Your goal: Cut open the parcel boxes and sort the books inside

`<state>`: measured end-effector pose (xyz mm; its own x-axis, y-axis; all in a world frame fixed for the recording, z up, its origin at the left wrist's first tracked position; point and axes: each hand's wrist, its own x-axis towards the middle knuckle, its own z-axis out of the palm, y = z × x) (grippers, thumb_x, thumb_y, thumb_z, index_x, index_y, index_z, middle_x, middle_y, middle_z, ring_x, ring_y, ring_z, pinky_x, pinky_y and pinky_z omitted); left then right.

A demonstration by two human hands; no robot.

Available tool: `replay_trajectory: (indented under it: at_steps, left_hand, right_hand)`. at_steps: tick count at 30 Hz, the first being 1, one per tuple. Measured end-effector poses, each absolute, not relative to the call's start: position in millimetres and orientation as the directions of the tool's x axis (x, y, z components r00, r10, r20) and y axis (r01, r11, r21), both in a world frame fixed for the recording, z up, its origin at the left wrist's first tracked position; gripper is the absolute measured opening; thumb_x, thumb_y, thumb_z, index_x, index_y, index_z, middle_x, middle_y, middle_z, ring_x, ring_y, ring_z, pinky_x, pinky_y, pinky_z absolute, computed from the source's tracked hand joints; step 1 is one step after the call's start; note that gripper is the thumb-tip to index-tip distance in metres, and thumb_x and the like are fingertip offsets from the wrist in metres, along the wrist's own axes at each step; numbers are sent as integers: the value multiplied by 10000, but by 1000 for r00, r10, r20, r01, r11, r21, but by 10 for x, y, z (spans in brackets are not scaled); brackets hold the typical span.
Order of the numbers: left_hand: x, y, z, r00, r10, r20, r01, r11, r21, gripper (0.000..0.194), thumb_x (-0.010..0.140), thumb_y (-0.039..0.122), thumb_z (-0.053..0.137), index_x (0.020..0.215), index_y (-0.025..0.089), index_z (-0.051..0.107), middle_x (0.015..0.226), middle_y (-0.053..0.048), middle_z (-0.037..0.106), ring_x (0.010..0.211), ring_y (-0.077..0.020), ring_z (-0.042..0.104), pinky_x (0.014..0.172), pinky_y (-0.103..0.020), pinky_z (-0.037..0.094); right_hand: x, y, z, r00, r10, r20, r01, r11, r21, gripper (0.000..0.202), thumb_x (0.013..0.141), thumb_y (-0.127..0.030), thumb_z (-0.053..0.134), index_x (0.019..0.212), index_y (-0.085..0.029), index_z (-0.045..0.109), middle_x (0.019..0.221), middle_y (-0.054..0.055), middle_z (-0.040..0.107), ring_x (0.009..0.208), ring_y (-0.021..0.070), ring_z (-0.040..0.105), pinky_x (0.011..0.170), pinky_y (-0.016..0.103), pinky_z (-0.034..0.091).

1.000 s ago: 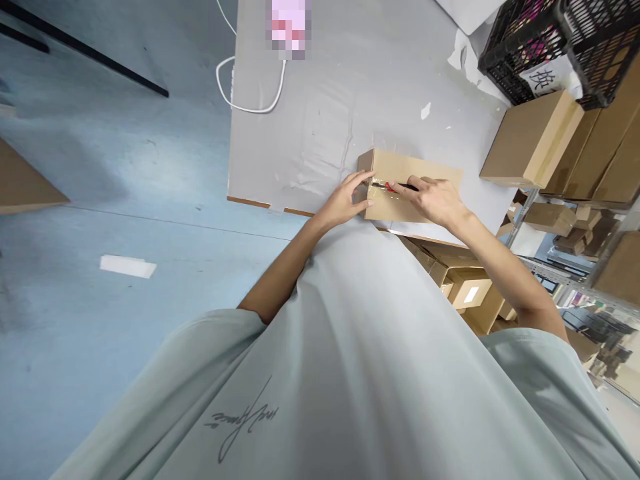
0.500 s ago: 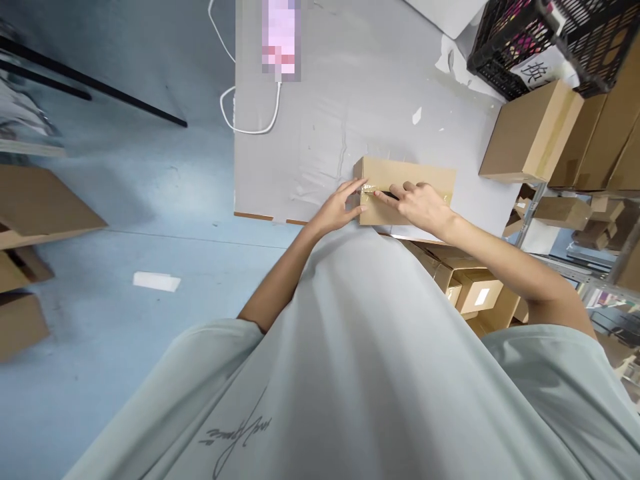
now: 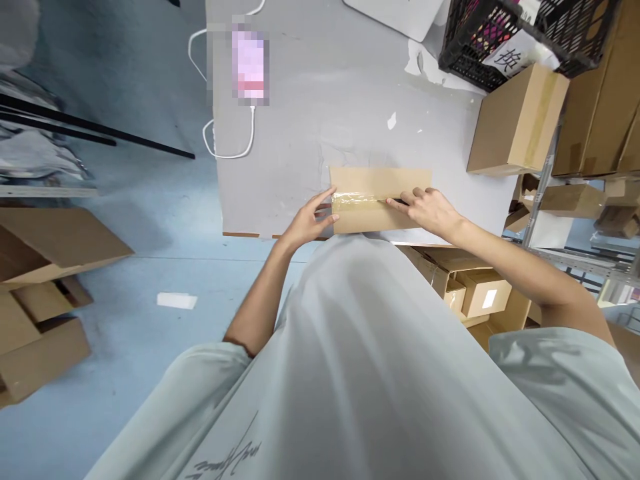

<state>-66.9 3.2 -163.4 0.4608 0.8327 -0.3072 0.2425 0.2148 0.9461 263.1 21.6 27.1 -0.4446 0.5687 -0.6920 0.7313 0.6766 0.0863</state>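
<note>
A cardboard box lies at the table's front edge, a strip of clear tape running along its top. My left hand is at its left end, fingers and thumb spread around that end and touching its edges. Over the right half of the top, my right hand is closed on a slim dark tool that looks like a box cutter. The index finger stretches along the tool toward the tape. Most of the cutter is hidden under the fingers.
A phone with a white cable lies at the table's back left. To the right are a taped carton and a black crate. Below the table edge sits an open carton; more cartons stand at far left.
My right hand has slid rightward along the tape with the cutter, from near the box's left end to about its middle. The left hand stays at the left end; the whole view has shifted.
</note>
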Motion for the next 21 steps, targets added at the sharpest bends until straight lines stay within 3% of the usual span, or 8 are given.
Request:
replay_trajectory:
  at_steps: [6, 12, 16, 18, 21]
  left_hand:
    - [-645, 13, -1608, 398, 839, -370, 266, 280, 922, 1108, 844, 888, 834, 1758, 341, 528, 1846, -180, 457, 1506, -436, 690, 1214, -623, 618]
    - [-644, 16, -1638, 351, 870, -347, 287, 252, 924, 1089, 824, 869, 852, 1723, 321, 572, 1835, -171, 478, 1650, -446, 545, 1307, -667, 529]
    - [-651, 25, -1669, 307, 871, -383, 303, 292, 907, 1071, 764, 852, 889, 1678, 374, 599, 1786, -157, 550, 1584, -457, 615, 1278, -725, 539]
    - [-580, 20, -1675, 259, 886, -384, 331, 292, 897, 1022, 762, 825, 895, 1642, 385, 617, 1752, -146, 587, 1525, -447, 666, 1248, -721, 572]
    - [-338, -1, -1670, 146, 930, -338, 410, 254, 876, 926, 857, 781, 840, 1650, 377, 582, 1748, -135, 585, 1519, -401, 671, 1272, -650, 575]
  right_hand:
    - [3289, 82, 271, -426, 627, -653, 777, 623, 91, 792, 1100, -113, 413, 1850, -359, 340, 1347, 164, 773, 1087, 306, 641, 813, 403, 388]
    - [4084, -101, 325, -297, 700, -649, 828, 528, 191, 710, 1105, -40, 365, 1724, -316, 579, 1256, 168, 796, 1061, 297, 666, 814, 394, 369]
    - [4609, -323, 276, -141, 763, -631, 889, 378, 259, 702, 1082, -50, 345, 1688, -265, 626, 1182, 185, 809, 982, 304, 695, 734, 379, 380]
    - [4715, -431, 146, -101, 830, -549, 951, 242, 191, 672, 1104, -148, 387, 1738, -286, 562, 1221, 176, 808, 973, 310, 710, 709, 368, 422]
    - [4611, -538, -190, -89, 911, -403, 996, 76, -46, 690, 1116, -307, 442, 1804, -258, 452, 1326, 176, 794, 1058, 340, 738, 774, 394, 547]
